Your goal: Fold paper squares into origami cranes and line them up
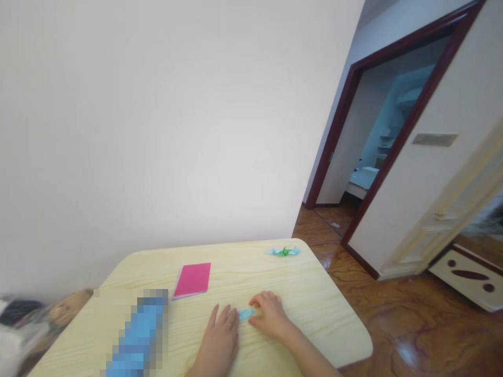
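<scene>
1. Left hand lies palm down at the near side of the table, its fingers somewhat apart and its inner edge against the left end of a small, narrow strip of light-blue folded paper. Its thumb is hidden, so I cannot tell whether it grips the strip.
2. Right hand rests at the strip's other end, fingers bent, with thumb and forefinger curved around that end; whether they pinch it I cannot tell.
3. That strip lies on the pale, wood-grained tabletop, between the two hands.
4. To the left of the left hand, well apart from it, is a long blue shape, slanting and blurred into blocks, too unclear to name.
5. Farther back, beyond the left hand, lies a flat stack of square paper sheets with a magenta top, lighter edges showing beneath it.
6. Near the table's far right corner sits a small green folded-paper figure, with pale-blue folded paper on both sides of it.
7. Behind the table rises a plain white wall; to its right are a glossy brown wood-patterned floor and an open doorway with a dark-red frame.
</scene>
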`<action>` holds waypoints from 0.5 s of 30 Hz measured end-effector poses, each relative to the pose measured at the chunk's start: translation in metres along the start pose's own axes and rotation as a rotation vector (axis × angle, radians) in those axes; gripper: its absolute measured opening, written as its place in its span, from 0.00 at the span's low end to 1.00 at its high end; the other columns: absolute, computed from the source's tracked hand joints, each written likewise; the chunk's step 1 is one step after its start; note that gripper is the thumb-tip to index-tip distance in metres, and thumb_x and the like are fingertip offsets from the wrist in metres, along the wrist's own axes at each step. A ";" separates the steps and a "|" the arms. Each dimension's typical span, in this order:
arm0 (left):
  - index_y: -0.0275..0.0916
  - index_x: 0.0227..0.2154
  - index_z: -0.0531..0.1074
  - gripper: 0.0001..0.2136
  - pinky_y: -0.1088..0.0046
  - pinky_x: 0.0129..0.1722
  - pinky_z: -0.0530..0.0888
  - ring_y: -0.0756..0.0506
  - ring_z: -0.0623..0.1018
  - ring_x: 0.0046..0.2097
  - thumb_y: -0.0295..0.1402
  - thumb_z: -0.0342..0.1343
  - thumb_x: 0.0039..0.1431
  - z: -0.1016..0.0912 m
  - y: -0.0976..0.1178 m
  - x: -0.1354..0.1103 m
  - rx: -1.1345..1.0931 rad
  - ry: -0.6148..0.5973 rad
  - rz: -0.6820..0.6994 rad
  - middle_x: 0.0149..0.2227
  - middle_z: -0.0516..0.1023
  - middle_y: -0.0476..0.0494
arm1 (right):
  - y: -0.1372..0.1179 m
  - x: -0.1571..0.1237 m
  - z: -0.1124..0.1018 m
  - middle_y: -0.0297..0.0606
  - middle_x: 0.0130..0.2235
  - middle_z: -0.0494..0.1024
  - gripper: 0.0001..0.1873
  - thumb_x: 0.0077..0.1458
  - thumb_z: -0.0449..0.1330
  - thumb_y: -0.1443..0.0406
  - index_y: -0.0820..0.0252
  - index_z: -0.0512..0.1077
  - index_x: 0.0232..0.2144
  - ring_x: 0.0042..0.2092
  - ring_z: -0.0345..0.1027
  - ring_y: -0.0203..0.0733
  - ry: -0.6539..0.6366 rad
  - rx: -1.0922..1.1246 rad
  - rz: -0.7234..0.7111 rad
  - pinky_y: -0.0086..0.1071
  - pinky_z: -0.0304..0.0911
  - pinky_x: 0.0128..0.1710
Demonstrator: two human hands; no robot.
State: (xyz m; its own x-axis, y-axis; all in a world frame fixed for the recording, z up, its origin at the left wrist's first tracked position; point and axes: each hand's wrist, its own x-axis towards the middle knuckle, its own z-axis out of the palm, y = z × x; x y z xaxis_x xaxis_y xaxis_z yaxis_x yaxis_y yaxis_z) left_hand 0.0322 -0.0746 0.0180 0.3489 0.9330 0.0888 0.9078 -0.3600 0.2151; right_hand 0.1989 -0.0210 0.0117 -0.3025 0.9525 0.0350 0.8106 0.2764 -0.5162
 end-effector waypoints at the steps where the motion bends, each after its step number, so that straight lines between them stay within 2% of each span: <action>1: 0.40 0.42 0.72 0.17 0.53 0.55 0.53 0.40 0.69 0.51 0.25 0.46 0.52 -0.001 0.001 0.003 -0.061 0.028 -0.040 0.46 0.75 0.41 | 0.000 -0.002 0.000 0.35 0.37 0.73 0.13 0.39 0.63 0.65 0.56 0.71 0.32 0.42 0.62 0.43 0.003 0.002 -0.010 0.33 0.49 0.43; 3: 0.42 0.36 0.74 0.13 0.54 0.54 0.53 0.41 0.72 0.46 0.26 0.47 0.51 -0.001 -0.002 0.008 -0.212 0.079 -0.110 0.40 0.78 0.44 | -0.002 -0.004 0.002 0.37 0.38 0.72 0.11 0.40 0.63 0.65 0.57 0.71 0.31 0.44 0.62 0.45 0.015 0.006 -0.017 0.34 0.49 0.43; 5: 0.41 0.31 0.74 0.09 0.56 0.50 0.58 0.41 0.73 0.43 0.29 0.49 0.51 0.001 -0.009 0.013 -0.293 0.094 -0.140 0.36 0.78 0.44 | -0.004 -0.006 0.004 0.37 0.37 0.72 0.09 0.41 0.62 0.66 0.57 0.71 0.29 0.44 0.62 0.45 0.026 0.014 -0.018 0.34 0.50 0.43; 7: 0.41 0.34 0.73 0.09 0.64 0.43 0.65 0.43 0.74 0.40 0.31 0.51 0.50 0.004 -0.019 0.016 -0.366 0.089 -0.153 0.35 0.78 0.44 | -0.005 -0.008 0.004 0.36 0.36 0.73 0.08 0.42 0.62 0.67 0.58 0.70 0.30 0.42 0.63 0.44 0.030 0.030 -0.025 0.34 0.51 0.42; 9: 0.41 0.38 0.71 0.12 0.71 0.37 0.68 0.46 0.76 0.34 0.32 0.51 0.50 0.007 -0.028 0.018 -0.451 0.070 -0.158 0.32 0.78 0.47 | -0.006 -0.009 0.003 0.35 0.33 0.74 0.07 0.43 0.60 0.68 0.58 0.70 0.30 0.39 0.64 0.42 0.028 0.056 -0.045 0.33 0.52 0.40; 10: 0.40 0.37 0.72 0.11 0.73 0.35 0.68 0.46 0.76 0.33 0.32 0.51 0.49 0.008 -0.032 0.019 -0.489 0.067 -0.158 0.31 0.78 0.47 | -0.007 -0.009 0.001 0.34 0.32 0.74 0.06 0.44 0.60 0.68 0.58 0.70 0.30 0.37 0.65 0.40 0.026 0.072 -0.057 0.32 0.53 0.39; 15: 0.38 0.21 0.74 0.08 0.73 0.28 0.67 0.45 0.74 0.27 0.33 0.51 0.47 0.007 -0.036 0.017 -0.661 0.106 -0.185 0.22 0.76 0.47 | -0.014 -0.006 -0.008 0.32 0.32 0.74 0.08 0.45 0.59 0.69 0.56 0.69 0.32 0.36 0.66 0.37 0.062 0.177 -0.132 0.29 0.56 0.39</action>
State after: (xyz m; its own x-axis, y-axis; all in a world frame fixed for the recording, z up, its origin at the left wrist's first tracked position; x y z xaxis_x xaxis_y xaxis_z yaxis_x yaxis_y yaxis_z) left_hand 0.0076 -0.0455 0.0050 0.1469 0.9859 0.0808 0.6065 -0.1543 0.7800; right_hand 0.1933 -0.0291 0.0257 -0.3646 0.9169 0.1622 0.6638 0.3781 -0.6453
